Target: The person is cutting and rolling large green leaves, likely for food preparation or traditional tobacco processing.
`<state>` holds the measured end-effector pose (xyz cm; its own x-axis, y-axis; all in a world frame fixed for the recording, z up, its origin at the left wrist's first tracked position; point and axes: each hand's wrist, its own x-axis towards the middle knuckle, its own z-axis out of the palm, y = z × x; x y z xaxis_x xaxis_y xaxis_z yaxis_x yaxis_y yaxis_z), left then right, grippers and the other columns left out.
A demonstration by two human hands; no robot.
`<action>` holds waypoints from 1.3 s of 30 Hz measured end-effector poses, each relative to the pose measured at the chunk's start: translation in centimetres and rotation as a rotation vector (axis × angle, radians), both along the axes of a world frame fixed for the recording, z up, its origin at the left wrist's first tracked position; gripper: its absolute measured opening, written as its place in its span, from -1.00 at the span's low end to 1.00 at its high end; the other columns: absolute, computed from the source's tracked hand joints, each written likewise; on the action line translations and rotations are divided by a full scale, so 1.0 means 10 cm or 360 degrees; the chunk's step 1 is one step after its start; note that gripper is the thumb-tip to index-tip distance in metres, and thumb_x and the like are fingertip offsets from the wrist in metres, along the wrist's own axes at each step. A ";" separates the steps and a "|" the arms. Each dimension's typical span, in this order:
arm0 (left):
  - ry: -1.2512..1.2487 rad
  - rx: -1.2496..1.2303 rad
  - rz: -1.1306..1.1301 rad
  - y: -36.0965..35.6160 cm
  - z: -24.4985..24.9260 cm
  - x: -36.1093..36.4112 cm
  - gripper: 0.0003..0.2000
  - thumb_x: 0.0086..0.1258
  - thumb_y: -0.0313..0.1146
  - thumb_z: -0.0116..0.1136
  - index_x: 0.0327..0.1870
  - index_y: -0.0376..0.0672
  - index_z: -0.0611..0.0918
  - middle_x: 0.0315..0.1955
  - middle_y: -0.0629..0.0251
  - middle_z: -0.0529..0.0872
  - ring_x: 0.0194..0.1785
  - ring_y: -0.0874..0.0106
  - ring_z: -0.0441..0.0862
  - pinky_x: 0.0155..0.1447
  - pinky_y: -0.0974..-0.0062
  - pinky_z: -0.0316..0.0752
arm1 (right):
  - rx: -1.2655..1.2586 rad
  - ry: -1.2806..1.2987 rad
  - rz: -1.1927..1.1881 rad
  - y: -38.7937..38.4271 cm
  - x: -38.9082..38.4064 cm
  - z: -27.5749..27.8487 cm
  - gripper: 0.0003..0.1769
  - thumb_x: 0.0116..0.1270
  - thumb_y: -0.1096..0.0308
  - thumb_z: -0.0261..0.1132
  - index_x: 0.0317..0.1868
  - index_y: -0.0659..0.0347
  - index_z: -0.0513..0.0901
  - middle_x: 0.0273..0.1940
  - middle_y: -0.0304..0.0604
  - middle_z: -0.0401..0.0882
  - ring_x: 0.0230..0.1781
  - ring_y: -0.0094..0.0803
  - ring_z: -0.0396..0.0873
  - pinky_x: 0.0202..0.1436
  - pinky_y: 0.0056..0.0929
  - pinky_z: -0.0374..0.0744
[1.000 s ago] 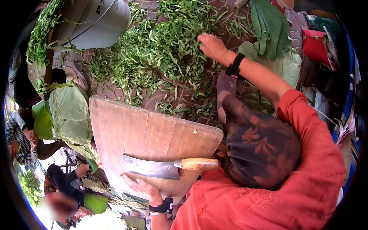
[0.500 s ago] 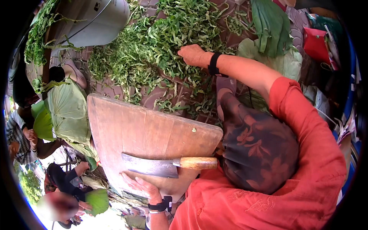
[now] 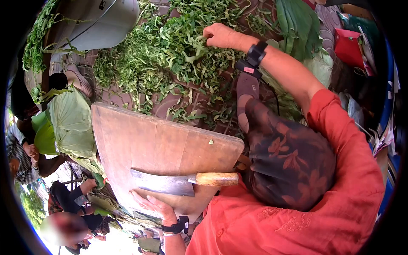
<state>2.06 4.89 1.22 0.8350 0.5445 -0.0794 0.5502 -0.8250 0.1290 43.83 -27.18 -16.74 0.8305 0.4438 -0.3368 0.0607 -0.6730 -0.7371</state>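
My right hand [image 3: 217, 35] is over the heap of shredded green leaves [image 3: 170, 46] on the paved ground, its fingers curled together around some strips. My left hand [image 3: 155, 207] rests along the near edge of a wooden board [image 3: 163, 138], fingers stretched out and holding nothing. A cleaver [image 3: 163, 182] lies flat on the board beside the left hand, its wooden handle [image 3: 216, 179] toward my body. One small leaf scrap [image 3: 211, 142] sticks to the board.
A grey bucket [image 3: 97, 27] stands beyond the heap. Large whole leaves [image 3: 72, 121] lie past the board's far end, and more green leaves [image 3: 298, 27] are by my right arm. Other people sit opposite, one in a striped sleeve [image 3: 21, 146]. A red bag [image 3: 348, 47] is at the side.
My right hand has shifted a little along the heap and its wrist has turned. My left hand and the cleaver stay put. The large leaf held by a person opposite has dropped from sight.
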 end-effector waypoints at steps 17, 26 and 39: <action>-0.0083 -0.0002 -0.0026 0.03 -0.04 -0.01 -0.40 0.53 -0.08 -0.33 0.40 -0.42 0.16 0.39 -0.14 0.17 0.45 0.01 0.09 0.48 0.11 -0.07 | 0.0176 0.0433 0.0379 0.01 -0.76 -0.51 -0.74 0.05 0.45 0.31 -0.21 0.35 0.59 -0.33 0.00 0.64 -0.36 -0.29 0.63 -0.28 -0.27 0.60; -0.0092 -0.0008 -0.0012 0.03 -0.05 -0.02 -0.40 0.54 -0.07 -0.33 0.39 -0.42 0.16 0.38 -0.15 0.17 0.45 0.01 0.09 0.48 0.11 -0.06 | -0.0296 -0.0226 0.1383 -0.18 -1.19 -0.41 -0.79 -0.04 0.50 0.23 -0.30 0.27 0.55 -0.42 0.03 0.61 -0.32 0.01 0.63 -0.30 -0.10 0.59; -0.0074 0.0009 -0.0015 0.02 -0.05 -0.02 -0.39 0.53 -0.07 -0.35 0.39 -0.43 0.16 0.38 -0.17 0.17 0.45 -0.01 0.09 0.49 0.10 -0.07 | 0.0920 0.1194 -0.0047 -0.13 -0.40 -0.06 -0.76 0.20 0.50 0.25 -0.09 0.20 0.56 -0.32 -0.32 0.60 -0.43 -0.61 0.54 -0.41 -0.61 0.54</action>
<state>1.91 5.11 0.70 0.8427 0.5371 -0.0370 0.5361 -0.8308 0.1496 39.80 -28.45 -17.31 0.5003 0.6909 -0.5219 -0.5754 -0.1850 -0.7966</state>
